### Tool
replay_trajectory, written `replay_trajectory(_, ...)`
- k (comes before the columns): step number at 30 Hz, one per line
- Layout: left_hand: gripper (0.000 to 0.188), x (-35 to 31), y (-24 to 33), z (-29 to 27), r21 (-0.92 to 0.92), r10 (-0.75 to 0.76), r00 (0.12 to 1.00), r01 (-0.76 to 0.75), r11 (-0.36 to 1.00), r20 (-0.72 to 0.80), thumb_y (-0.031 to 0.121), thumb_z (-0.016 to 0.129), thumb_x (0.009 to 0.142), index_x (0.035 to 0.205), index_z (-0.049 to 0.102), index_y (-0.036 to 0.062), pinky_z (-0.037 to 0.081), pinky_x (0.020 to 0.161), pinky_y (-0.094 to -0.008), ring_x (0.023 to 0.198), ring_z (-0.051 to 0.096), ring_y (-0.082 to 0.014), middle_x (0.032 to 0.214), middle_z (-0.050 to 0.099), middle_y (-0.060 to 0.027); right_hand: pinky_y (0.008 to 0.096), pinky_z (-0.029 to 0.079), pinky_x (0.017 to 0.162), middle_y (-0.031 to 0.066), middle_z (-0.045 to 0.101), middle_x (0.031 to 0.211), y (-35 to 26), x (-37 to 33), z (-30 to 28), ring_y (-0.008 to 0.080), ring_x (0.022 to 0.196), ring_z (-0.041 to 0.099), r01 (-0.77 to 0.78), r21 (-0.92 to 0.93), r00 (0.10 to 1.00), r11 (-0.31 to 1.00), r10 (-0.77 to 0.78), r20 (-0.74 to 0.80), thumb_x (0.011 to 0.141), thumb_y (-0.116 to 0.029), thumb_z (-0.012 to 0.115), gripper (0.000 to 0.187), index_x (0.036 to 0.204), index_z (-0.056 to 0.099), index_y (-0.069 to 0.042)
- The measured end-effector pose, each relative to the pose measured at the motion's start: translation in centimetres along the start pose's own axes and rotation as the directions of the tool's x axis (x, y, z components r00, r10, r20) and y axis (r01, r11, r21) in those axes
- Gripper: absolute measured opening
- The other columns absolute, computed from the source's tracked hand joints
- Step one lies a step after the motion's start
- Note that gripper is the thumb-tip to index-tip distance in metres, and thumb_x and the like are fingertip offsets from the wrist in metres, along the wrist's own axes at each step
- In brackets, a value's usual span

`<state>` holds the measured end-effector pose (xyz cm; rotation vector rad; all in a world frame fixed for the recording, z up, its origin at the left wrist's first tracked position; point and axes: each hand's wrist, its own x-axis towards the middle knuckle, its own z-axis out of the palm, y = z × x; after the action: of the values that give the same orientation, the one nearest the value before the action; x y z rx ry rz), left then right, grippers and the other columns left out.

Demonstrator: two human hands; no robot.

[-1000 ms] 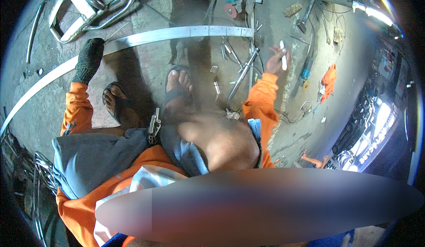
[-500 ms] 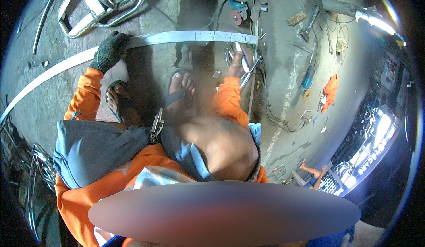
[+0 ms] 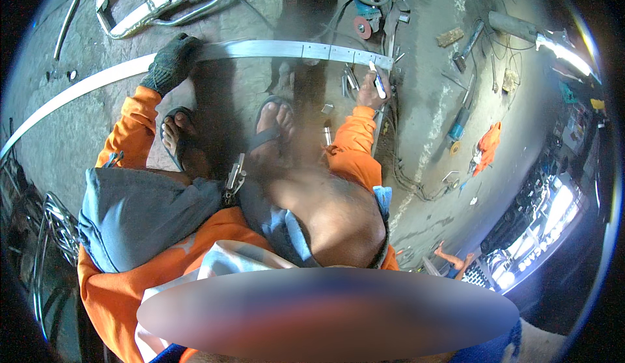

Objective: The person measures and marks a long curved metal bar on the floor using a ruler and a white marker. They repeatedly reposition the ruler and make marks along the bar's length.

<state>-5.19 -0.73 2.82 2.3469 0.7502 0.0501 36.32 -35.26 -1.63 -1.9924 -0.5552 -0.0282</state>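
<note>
A long pale flat metal bar point(image 3: 254, 49) lies across the floor in front of my feet, with several dark cross lines near its right end. My left hand point(image 3: 172, 64), in a dark knitted glove, is closed around the bar left of its middle. Bare, my right hand point(image 3: 372, 92) grips a white and blue marker pen point(image 3: 379, 84) just below the right end. The pen's tip is at the bar's lower edge, near a line. Small metal pieces point(image 3: 350, 77) lie left of that hand.
Beyond the bar stand a teal angle grinder point(image 3: 362, 2) with a red disc and a bent-tube metal frame point(image 3: 140, 5). Rightward lie another grinder point(image 3: 459, 123), a hammer-like tool point(image 3: 469, 45), an orange cloth point(image 3: 487, 147) and cables. Coiled cables point(image 3: 62, 226) sit at left.
The whole view has shifted, so things appear farther right. My right hand and the pen have moved right along the bar toward its end. My left hand keeps its hold.
</note>
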Motion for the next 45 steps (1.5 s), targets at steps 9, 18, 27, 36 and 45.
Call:
replay_trajectory(9,0.023,-0.1,-0.3,0.4,0.054,0.036,0.999,-0.034,0.998,-0.032,0.016,0.061,0.093,0.114,0.064,0.0068,0.053,0.086,-0.0503,0.101,0.062,-0.0439,0.109,0.062,-0.02,0.0349,0.053,0.08,0.0102,0.073,0.095,-6.7,-2.8,0.6,0.0174,0.088,0.067,0.031,0.05,0.975,0.998,-0.041,0.22,0.09,-0.014,0.065,0.018,0.099,0.072,0.0)
replay_trajectory(18,0.021,0.0,-0.1,0.5,0.025,-0.014,1.0,0.014,1.0,-0.019,0.015,0.061,0.092,0.112,0.064,0.0067,0.052,0.086,-0.0496,0.101,0.062,-0.0438,0.107,0.061,-0.0201,0.0266,0.054,0.074,0.0069,0.074,0.095,-9.2,-5.2,5.2,0.0114,0.081,0.065,-0.011,0.123,0.913,0.992,-0.04,0.406,0.09,-0.007,0.068,0.021,0.11,0.073,0.0)
replay_trajectory(27,0.02,0.2,0.6,0.1,0.024,-0.006,1.0,0.006,1.0,-0.018,0.015,0.06,0.092,0.109,0.064,0.0057,0.052,0.085,-0.0494,0.098,0.062,-0.0443,0.106,0.061,-0.0206,0.0269,0.053,0.071,0.0068,0.071,0.093,-9.6,-5.9,5.9,0.0117,0.079,0.064,0.007,0.097,0.95,0.995,-0.037,0.309,0.088,-0.002,0.067,0.019,0.107,0.071,0.003)
replay_trajectory(36,0.023,1.6,2.1,0.6,-0.103,0.171,0.985,-0.17,0.98,0.002,0.011,0.058,0.095,0.115,0.066,0.005,0.052,0.087,-0.0491,0.098,0.062,-0.0431,0.107,0.063,-0.0199,0.0298,0.053,0.074,0.0064,0.067,0.09,-11.9,-7.3,4.6,0.0137,0.077,0.061,-0.105,0.197,0.969,0.975,0.056,0.24,0.094,-0.017,0.064,0.027,0.114,0.064,0.001)
replay_trajectory(45,0.02,4.8,3.5,1.5,0.024,0.234,0.972,-0.233,0.972,-0.034,0.016,0.058,0.096,0.111,0.068,0.008,0.051,0.083,-0.0478,0.097,0.063,-0.0405,0.105,0.063,-0.0182,0.032,0.056,0.077,0.0117,0.073,0.094,-18.8,-14.1,7.9,0.0207,0.079,0.069,-0.269,0.305,0.786,0.914,0.026,0.618,0.088,-0.021,0.067,0.029,0.112,0.07,-0.004)
